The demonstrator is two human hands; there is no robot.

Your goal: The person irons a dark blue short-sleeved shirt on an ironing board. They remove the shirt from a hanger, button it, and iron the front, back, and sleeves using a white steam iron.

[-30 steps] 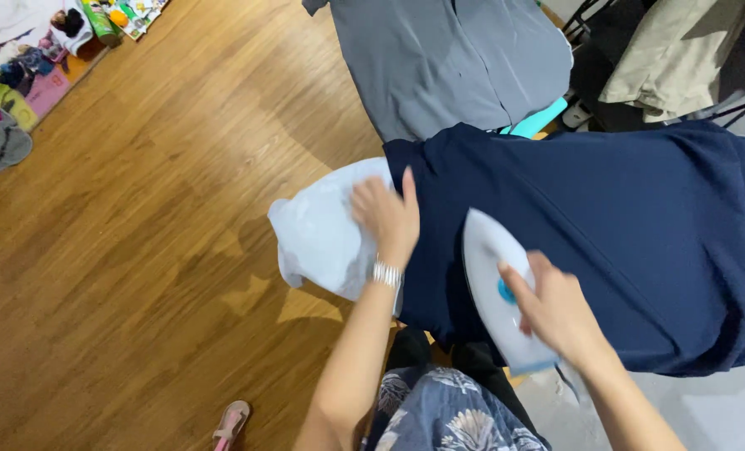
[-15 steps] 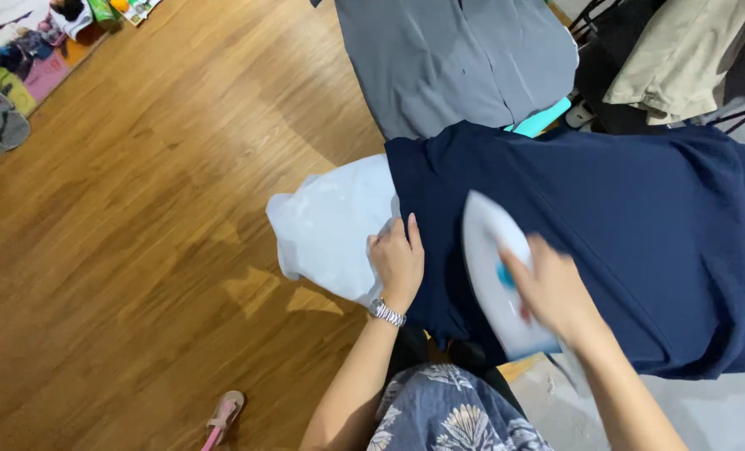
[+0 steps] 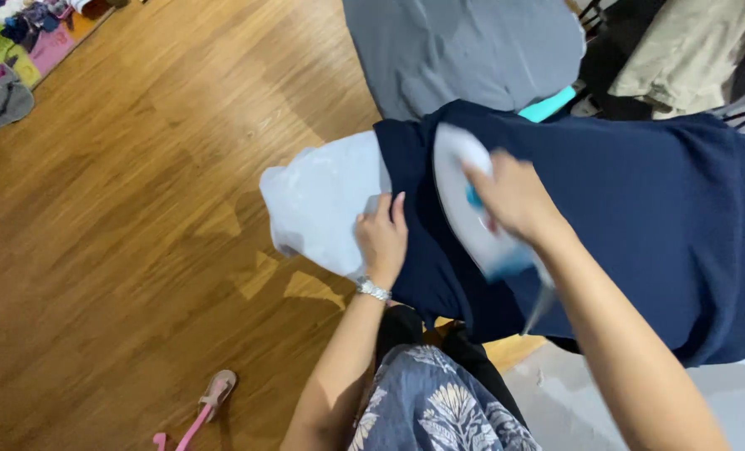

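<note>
Where ironed, dark navy garment [image 3: 640, 200], smooth beneath white iron [image 3: 464, 200].

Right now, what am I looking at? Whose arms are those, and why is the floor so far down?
The picture comes from a camera worn on a person's head, so you look down just as they do. That is why the wooden floor seems far below. The two arms belong to that person; there is no machine here.

In front of them is an ironing board with a pale cover. A dark blue garment is spread over it. The right hand grips a white iron with a blue button, pressed on the cloth. The left hand, with a wristwatch, rests on the edge of the garment where it meets the board's cover.

Behind the board hangs a grey shirt, and a beige garment lies at the top right. A pink sandal sits on the floor.
</note>
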